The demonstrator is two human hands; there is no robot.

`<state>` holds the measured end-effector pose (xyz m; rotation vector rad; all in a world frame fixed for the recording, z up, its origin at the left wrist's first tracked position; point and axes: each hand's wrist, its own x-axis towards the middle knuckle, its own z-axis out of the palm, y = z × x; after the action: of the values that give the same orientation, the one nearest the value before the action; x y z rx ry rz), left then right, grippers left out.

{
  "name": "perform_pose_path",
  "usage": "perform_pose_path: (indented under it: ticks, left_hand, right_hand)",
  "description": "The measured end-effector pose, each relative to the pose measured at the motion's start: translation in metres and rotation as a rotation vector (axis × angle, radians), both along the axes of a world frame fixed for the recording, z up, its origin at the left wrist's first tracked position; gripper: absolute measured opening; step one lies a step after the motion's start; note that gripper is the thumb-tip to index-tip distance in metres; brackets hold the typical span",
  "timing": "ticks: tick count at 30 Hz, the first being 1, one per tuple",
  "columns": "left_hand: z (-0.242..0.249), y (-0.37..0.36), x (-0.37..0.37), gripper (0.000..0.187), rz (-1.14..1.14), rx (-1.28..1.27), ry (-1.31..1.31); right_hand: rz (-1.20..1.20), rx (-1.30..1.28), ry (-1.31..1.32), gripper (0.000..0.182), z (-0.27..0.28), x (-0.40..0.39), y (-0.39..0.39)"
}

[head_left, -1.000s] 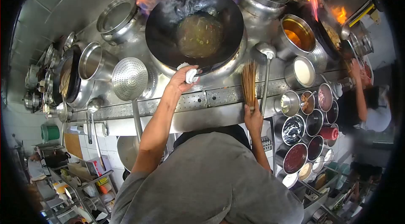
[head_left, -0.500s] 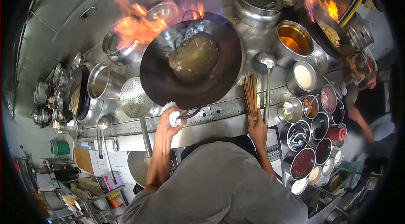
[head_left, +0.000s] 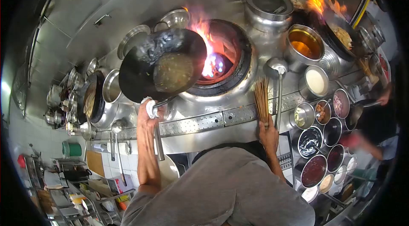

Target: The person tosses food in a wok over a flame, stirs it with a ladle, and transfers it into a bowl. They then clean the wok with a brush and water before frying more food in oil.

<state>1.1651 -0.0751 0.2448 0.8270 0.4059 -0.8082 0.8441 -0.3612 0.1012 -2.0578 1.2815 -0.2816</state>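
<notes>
My left hand (head_left: 147, 117) grips the wok's handle through a white cloth (head_left: 151, 107). The black wok (head_left: 140, 70) holds a brownish saucy dish (head_left: 172, 71) and is lifted off to the left of the round burner (head_left: 223, 57), where flames show. My right hand (head_left: 268, 134) holds the bamboo wok brush (head_left: 261, 100) upright at the stove's front ledge. A ladle (head_left: 277, 72) rests beside the brush.
Steel pots (head_left: 268, 4) and an oil pot (head_left: 304, 43) ring the burner. Several seasoning bowls (head_left: 326, 134) sit at the right. Another person's hand (head_left: 385, 98) works at a flaming wok (head_left: 341, 30) far right. A strainer handle (head_left: 158, 141) and ladle (head_left: 117, 141) hang left.
My left hand has lifted the wok off the burner and swung it left, exposing the open flame. My right hand stays on the brush.
</notes>
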Motion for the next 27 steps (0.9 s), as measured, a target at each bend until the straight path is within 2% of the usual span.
perform_pose_path:
  ticks: [4, 7, 9, 11, 14, 18, 19, 21, 24, 27]
  left_hand:
    - [-0.008, 0.022, 0.067, 0.019, -0.012, 0.067, -0.014]
    - [-0.012, 0.03, 0.123, 0.019, 0.0, 0.179, -0.184]
    - [0.007, 0.012, 0.137, 0.018, 0.095, 0.355, -0.253]
    - [0.007, 0.012, 0.168, 0.017, 0.042, 0.364, -0.303]
    - [0.024, -0.013, 0.191, 0.016, 0.126, 0.513, -0.338]
    - [0.025, -0.048, 0.239, 0.018, 0.198, 0.678, -0.46]
    - [0.027, -0.053, 0.249, 0.02, 0.142, 0.75, -0.548]
    - [0.026, -0.075, 0.268, 0.022, 0.223, 0.805, -0.649]
    - [0.003, -0.09, 0.317, 0.026, 0.263, 0.839, -0.728]
    - [0.023, -0.107, 0.293, 0.03, 0.258, 0.948, -0.739]
  right_hand:
    - [-0.009, 0.013, 0.004, 0.057, 0.005, 0.0, 0.001]
    - [-0.028, 0.037, 0.013, 0.057, 0.007, -0.002, 0.001]
    - [-0.043, 0.052, -0.002, 0.057, 0.003, 0.0, 0.002]
    - [-0.045, 0.011, -0.061, 0.058, -0.01, 0.0, 0.001]
    - [-0.056, -0.029, -0.115, 0.058, -0.021, 0.0, 0.002]
    - [-0.087, -0.111, -0.178, 0.057, -0.025, 0.003, 0.006]
    - [-0.095, -0.105, -0.171, 0.057, -0.024, 0.003, 0.007]
    - [-0.111, -0.105, -0.166, 0.056, -0.024, 0.003, 0.008]
    - [-0.138, -0.086, -0.175, 0.056, -0.025, 0.006, 0.011]
    - [-0.146, -0.119, -0.134, 0.056, -0.027, 0.005, 0.014]
